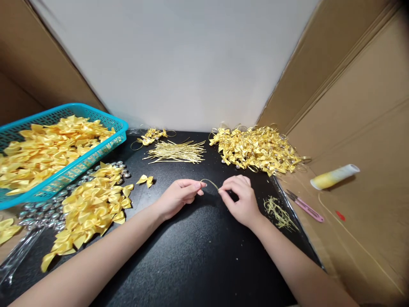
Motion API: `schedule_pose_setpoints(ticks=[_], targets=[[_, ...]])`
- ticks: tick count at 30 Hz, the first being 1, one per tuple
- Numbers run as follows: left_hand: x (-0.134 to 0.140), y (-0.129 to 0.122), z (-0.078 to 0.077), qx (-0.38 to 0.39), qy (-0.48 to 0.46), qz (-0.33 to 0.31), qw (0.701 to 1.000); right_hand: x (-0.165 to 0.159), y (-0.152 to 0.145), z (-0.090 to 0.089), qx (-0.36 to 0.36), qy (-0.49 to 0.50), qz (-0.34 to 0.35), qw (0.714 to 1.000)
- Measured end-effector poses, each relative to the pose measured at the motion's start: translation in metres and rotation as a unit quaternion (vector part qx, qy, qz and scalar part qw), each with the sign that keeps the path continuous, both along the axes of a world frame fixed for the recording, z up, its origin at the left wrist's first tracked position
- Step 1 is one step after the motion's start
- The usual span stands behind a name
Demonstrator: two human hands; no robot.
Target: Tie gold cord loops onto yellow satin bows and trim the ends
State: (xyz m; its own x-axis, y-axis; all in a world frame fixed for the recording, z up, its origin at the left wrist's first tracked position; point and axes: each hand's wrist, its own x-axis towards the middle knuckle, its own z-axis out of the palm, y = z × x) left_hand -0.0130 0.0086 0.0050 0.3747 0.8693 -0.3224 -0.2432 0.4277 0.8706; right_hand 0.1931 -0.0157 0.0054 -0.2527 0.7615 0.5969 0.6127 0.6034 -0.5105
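A thin gold cord (pixel 211 182) arches between my two hands above the black table. My left hand (pixel 183 195) pinches one end between thumb and fingertips. At the other end, my right hand (pixel 239 198) grips the cord with thumb and forefinger. A single yellow bow (pixel 145 181) lies to the left of my left hand. Behind both hands rests a bundle of straight gold cords (pixel 179 152). Nearer my left forearm is a heap of yellow ribbon bows (pixel 96 200).
A blue basket (pixel 123 128) full of yellow bows stands at left, with silvery beads (pixel 47 211) beside it. Finished-looking corded bows (pixel 258 147) are piled at the back right. Cord scraps (pixel 279 213), a pink-handled cutter (pixel 308 209) and a cardboard tube (pixel 335 176) lie at right.
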Motion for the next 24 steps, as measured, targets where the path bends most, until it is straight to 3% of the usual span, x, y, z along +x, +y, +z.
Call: schedule_pose_setpoints(ticks=[4,9,19,22,24], targets=[[-0.002,0.002,0.002,-0.012,0.020,-0.068,0.997,0.008,0.009,-0.004,-0.020,0.089,-0.079,0.993],[-0.007,0.004,0.002,0.035,0.094,-0.167,0.981,0.013,0.014,-0.005,-0.027,0.133,-0.109,0.985],[-0.011,0.003,0.004,0.096,0.140,-0.234,0.957,0.015,0.016,-0.006,-0.016,0.115,-0.112,0.987],[-0.015,0.005,0.011,0.175,0.214,-0.266,0.924,0.015,0.015,-0.006,-0.011,0.092,-0.097,0.991],[-0.019,0.006,0.018,0.268,0.298,-0.271,0.875,0.014,0.013,-0.004,0.003,0.060,-0.080,0.995]])
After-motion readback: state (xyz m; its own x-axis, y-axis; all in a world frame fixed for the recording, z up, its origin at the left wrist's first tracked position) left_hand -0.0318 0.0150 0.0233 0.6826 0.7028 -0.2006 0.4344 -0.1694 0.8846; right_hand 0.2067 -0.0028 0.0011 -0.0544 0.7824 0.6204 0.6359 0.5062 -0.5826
